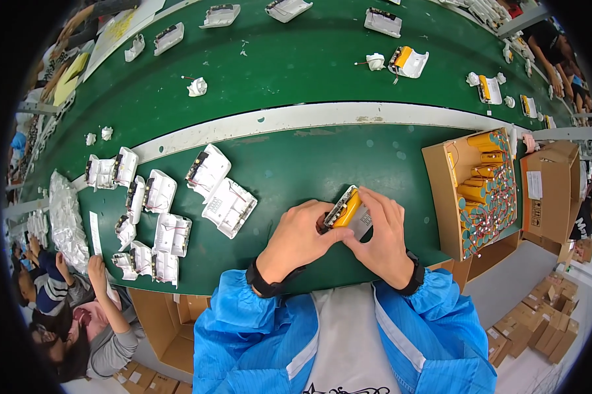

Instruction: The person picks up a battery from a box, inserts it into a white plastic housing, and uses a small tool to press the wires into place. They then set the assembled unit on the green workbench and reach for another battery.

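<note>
Just in front of me, a white plastic half-shell with a dark circuit board along one edge is held between both hands. A yellow cylindrical battery lies in it, next to the board. My left hand is closed round the shell's left side, its thumb by the battery's near end. With finger and thumb, my right hand grips the battery at its far and near ends; the rest of its fingers curve along the shell's right side. The shell's underside is hidden.
Several white half-shells with boards lie on the green table to the left. A carton of yellow batteries stands at the right. Beyond a pale rail, a green belt carries more parts. A co-worker's arm reaches in at left.
</note>
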Available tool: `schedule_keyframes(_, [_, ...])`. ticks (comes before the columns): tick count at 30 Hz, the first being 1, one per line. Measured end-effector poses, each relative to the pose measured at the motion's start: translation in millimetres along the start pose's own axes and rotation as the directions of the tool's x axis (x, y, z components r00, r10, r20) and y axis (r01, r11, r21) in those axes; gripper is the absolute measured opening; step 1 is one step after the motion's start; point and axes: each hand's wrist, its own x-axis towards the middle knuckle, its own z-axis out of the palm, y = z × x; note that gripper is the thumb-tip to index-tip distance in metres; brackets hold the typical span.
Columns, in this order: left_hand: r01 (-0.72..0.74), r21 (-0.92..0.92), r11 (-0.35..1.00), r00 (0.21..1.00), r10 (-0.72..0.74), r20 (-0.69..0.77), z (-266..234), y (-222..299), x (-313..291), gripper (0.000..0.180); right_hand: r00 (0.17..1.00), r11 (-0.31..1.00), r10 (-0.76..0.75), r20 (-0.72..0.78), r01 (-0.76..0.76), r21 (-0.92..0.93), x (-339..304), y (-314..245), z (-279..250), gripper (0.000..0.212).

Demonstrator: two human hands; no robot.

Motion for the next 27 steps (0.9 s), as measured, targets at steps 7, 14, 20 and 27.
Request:
schedule_keyframes(7, [0.162, -0.055, 0.985, 0.987, -0.161, 0.030, 1, 4, 5, 0.034, 0.991, 0.991, -0.111, 0.069, 0.105, 0.082, 8, 11, -11, 0.073])
schedule_keyframes(14, [0.123, -0.067, 0.990, 0.990, -0.118, 0.072, -4, 0, 3, 0.036, 0.986, 0.984, -0.161, 0.033, 0.158, 0.077, 6, 13, -5, 0.071])
schedule_keyframes(20, [-0.118, -0.022, 0.993, 0.992, 0.118, 0.047, 0, -6, -5, 0.050, 0.988, 0.978, -0.134, 0.079, 0.120, 0.168, 6, 18, -9, 0.064])
schedule_keyframes(27, [-0.112, 0.094, 0.989, 0.993, 0.114, -0.019, 13, -1, -11, 0.059, 0.992, 0.973, -0.107, 0.065, 0.091, 0.212, 4, 15, -11, 0.057])
